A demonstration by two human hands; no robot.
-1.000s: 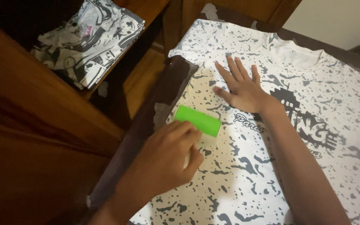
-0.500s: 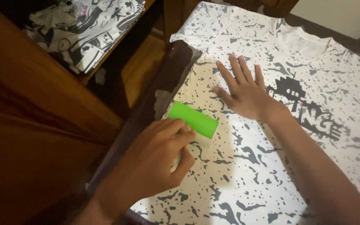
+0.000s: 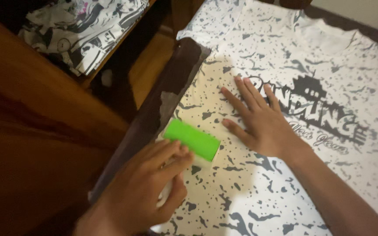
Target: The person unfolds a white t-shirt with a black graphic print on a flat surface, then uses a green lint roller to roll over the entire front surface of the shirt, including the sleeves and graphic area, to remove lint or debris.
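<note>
The green lint roller lies on the spattered white T-shirt, close to the shirt's left edge and just inside the dark border of the desk. Its long axis runs obliquely, from upper left to lower right in the head view, roughly across the line of the left forearm. The left hand sits directly below the roller and is clenched around the pale handle, fingers touching the roller's near side. The right hand lies to the roller's upper right, near but apart from it, released and pressed flat on the shirt with fingers spread toward the collar. The left hand is therefore the nearer one. A folded patterned garment rests on a wooden shelf well apart, to the upper left.
</note>
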